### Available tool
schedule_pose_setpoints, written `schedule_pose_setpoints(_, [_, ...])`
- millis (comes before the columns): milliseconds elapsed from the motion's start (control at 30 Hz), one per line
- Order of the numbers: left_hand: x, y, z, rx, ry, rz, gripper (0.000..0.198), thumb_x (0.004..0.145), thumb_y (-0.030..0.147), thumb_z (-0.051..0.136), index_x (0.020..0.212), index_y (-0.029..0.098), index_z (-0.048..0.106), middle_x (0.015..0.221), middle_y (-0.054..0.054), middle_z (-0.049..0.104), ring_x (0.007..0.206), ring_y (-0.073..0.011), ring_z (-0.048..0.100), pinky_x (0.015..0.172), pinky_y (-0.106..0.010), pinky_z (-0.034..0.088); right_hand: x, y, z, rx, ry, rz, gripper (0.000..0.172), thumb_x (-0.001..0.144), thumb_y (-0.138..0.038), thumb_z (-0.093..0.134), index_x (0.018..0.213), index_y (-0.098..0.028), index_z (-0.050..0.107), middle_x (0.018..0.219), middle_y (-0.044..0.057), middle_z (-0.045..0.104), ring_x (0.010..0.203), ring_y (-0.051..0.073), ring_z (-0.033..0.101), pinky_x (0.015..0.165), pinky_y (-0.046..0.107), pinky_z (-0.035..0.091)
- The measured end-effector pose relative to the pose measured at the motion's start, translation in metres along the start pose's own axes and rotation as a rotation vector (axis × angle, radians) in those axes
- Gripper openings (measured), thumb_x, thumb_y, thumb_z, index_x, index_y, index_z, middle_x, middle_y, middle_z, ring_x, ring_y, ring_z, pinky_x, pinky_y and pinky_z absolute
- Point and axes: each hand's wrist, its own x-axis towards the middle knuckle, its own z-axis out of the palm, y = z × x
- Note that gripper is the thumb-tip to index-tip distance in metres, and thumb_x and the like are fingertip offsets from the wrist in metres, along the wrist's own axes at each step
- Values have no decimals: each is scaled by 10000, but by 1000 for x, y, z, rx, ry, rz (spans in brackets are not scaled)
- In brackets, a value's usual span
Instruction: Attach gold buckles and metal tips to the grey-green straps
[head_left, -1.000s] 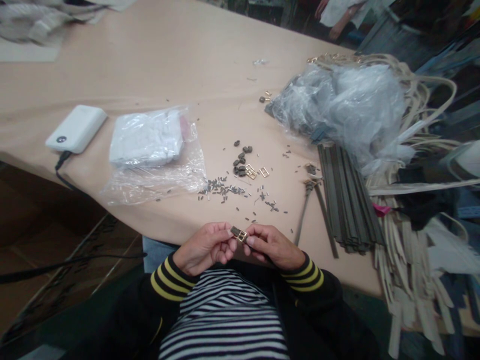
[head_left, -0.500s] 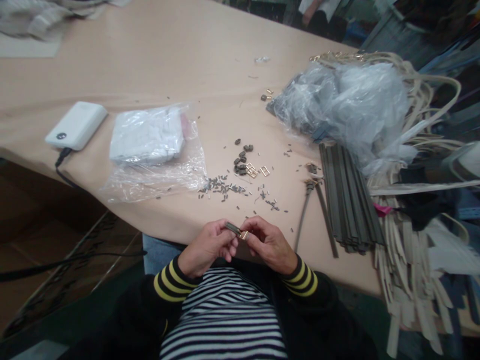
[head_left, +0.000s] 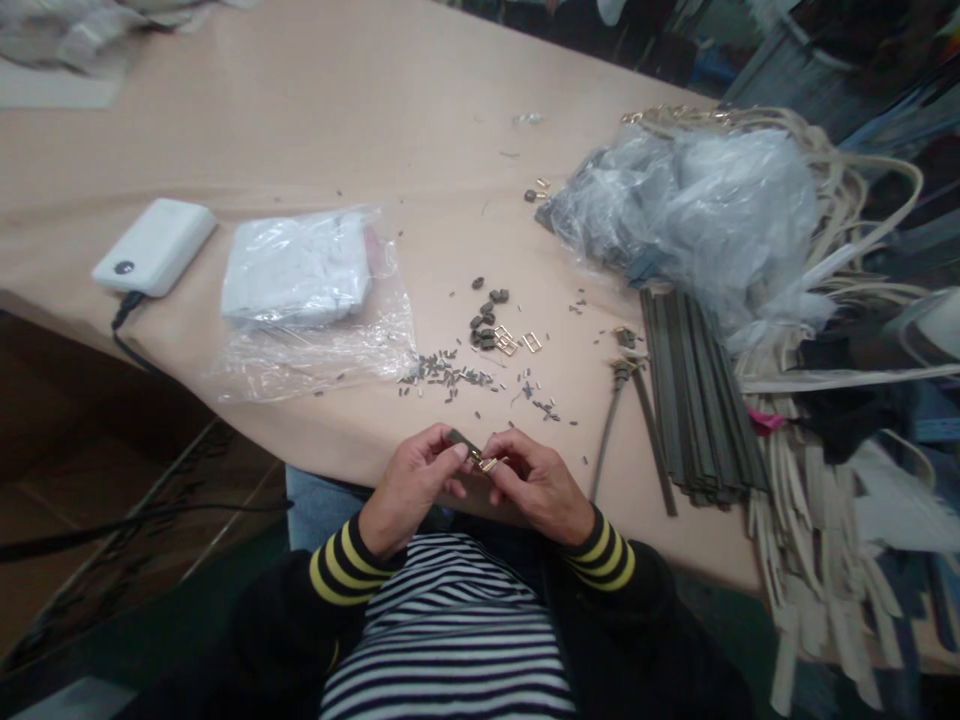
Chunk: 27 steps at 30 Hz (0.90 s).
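Observation:
Near the table's front edge, my left hand (head_left: 411,485) pinches a short dark grey-green strap (head_left: 463,440) between thumb and fingers. My right hand (head_left: 541,488) is closed on a gold rectangular buckle (head_left: 488,465) at the strap's end. How strap and buckle join is too small to make out. Beyond my hands lies a scatter of tiny dark metal pieces (head_left: 450,375). Several dark strap loops (head_left: 484,325) and a few loose gold buckles (head_left: 531,342) sit just behind them.
On the left are a white power bank (head_left: 154,248) with a cable and a clear plastic bag (head_left: 300,270) with white contents. To the right lie a bundle of dark straps (head_left: 697,400), crumpled plastic (head_left: 697,210) and beige straps (head_left: 814,560) hanging over the table edge.
The strap has tilted more steeply and the buckle has turned slightly in my fingers. Both hands stay at nearly the same place.

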Motion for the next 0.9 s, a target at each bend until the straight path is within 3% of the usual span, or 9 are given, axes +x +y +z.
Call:
schedule_pose_setpoints(433, [0,0,4,-62,121,55,147,702,276,550,697,142,490,595,27,554,561,-84,538,527,-193,470,2,-4,2,-27,21,57,42,740,-180,461,772,-166,484,671,-15,526,486,72,545,470,194,424])
schedule_pose_setpoints(633, [2,2,3,145,61,106,136,692,255,561,688,147,479,598,44,525,565,-79,515,557,-199,443,3,-2,4,-92,34,53,18,768,-184,450,765,-179,466,650,-20,530,506,72,522,492,198,429])
schedule_pose_setpoints(733, [5,1,3,257,92,178,105,691,220,552,671,157,470,603,42,500,586,-89,487,557,-202,414,5,1,9,-104,66,33,2,771,-188,455,770,-186,454,636,-24,517,513,75,505,509,207,430])
schedule_pose_setpoints(900, [6,-2,4,320,97,236,53,700,181,525,688,165,476,629,40,478,608,-92,472,573,-197,404,7,3,10,106,130,147,211,708,-271,551,818,-185,394,664,-32,513,518,80,525,487,214,443])
